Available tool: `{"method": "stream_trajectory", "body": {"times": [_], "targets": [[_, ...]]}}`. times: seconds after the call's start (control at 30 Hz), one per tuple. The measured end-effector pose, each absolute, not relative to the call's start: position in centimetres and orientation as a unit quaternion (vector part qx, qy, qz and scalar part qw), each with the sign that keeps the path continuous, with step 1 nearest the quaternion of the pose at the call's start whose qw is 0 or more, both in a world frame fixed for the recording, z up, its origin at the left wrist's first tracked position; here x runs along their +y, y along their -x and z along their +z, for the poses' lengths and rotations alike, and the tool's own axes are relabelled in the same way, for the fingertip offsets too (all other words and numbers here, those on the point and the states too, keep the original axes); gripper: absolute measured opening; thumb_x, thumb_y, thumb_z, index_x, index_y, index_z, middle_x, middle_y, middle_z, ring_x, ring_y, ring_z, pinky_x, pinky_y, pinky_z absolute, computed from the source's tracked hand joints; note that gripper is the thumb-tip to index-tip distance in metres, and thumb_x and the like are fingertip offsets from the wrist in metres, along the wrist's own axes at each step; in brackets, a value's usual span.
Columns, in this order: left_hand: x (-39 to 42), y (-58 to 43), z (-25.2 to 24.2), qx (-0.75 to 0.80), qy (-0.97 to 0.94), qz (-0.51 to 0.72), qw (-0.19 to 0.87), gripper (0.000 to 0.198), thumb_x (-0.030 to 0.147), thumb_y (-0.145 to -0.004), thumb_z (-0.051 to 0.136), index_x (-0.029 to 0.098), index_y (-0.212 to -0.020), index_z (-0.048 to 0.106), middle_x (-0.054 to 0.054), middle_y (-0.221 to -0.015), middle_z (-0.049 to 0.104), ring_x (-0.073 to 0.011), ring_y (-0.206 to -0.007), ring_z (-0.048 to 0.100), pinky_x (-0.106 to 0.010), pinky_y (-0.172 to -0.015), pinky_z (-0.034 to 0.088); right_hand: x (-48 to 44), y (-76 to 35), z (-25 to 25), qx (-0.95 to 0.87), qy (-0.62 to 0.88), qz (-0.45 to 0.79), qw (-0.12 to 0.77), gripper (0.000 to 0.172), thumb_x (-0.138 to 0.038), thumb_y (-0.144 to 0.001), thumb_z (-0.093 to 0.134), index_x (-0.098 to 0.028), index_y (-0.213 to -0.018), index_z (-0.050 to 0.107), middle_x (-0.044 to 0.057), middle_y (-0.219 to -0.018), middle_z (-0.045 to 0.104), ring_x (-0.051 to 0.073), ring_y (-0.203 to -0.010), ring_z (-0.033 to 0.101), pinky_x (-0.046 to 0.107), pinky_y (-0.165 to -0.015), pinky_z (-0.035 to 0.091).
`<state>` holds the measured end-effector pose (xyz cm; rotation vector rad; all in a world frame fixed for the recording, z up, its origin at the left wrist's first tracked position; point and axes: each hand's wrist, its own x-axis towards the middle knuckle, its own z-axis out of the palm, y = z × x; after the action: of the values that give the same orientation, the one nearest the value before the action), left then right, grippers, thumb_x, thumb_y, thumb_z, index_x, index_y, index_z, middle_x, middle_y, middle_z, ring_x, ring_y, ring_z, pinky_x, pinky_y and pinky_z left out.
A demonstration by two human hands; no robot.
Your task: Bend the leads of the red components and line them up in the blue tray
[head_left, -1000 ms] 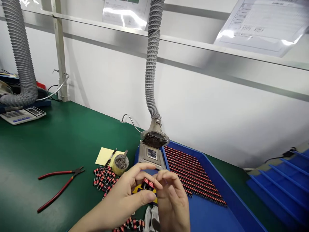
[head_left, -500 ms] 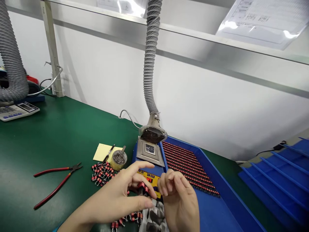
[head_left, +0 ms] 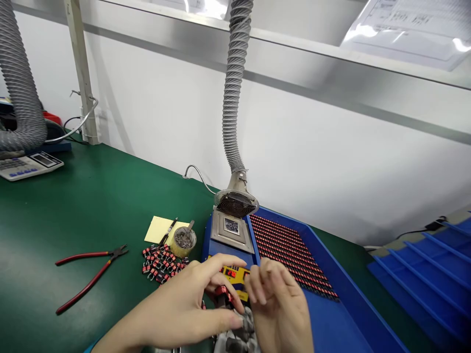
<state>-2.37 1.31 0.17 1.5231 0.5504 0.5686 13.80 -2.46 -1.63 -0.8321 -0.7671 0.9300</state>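
My left hand (head_left: 187, 306) pinches a small red and black component (head_left: 222, 291) in front of the blue solder pot (head_left: 231, 235). My right hand (head_left: 279, 309) is right beside it, fingers curled toward the same component; I cannot make out whether they touch it. Below both hands lies a grey crumpled cloth (head_left: 239, 338). A pile of the same red and black components (head_left: 160, 263) lies on the green mat to the left.
Red-handled pliers (head_left: 86, 279) lie at left. A small tin (head_left: 184, 241) and yellow pad (head_left: 160, 229) sit by the pot. A blue tray (head_left: 331, 314) holds rows of components. A grey extraction hose (head_left: 235, 98) hangs over the pot. A calculator (head_left: 27, 165) lies far left.
Both hands have moved down toward the cloth with the component, uncovering the pot's red display. The camera has shifted slightly.
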Motion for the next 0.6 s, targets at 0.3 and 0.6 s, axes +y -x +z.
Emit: {"method": "stream_trajectory", "body": {"times": [0.3, 0.6], "targets": [[1.3, 2.3, -0.1, 0.261, -0.646, 0.310, 0.647, 0.048, 0.024, -0.083, 0.064, 0.034, -0.127, 0.048, 0.002, -0.101, 0.066, -0.0175, -0.101, 0.059, -0.026, -0.079, 0.045, -2.7, -14.0, -2.3, -0.530, 0.459, 0.354, 0.619, 0.013, -0.037, -0.080, 0.071, -0.024, -0.080, 0.075, 0.002, -0.071, 0.059, 0.015, -0.067, 0.056, 0.026, -0.061, 0.047], [1.0, 2.1, 0.3, 0.276, -0.692, 0.313, 0.589, 0.046, 0.022, -0.085, 0.060, 0.035, -0.128, 0.051, 0.002, -0.106, 0.067, -0.0176, -0.103, 0.059, -0.030, -0.090, 0.043, -2.6, -12.9, -2.7, -0.470, 0.440, 0.393, 0.657, 0.020, -0.035, -0.084, 0.067, -0.022, -0.069, 0.065, -0.003, -0.067, 0.048, 0.011, -0.061, 0.046, 0.022, -0.058, 0.041]]}}
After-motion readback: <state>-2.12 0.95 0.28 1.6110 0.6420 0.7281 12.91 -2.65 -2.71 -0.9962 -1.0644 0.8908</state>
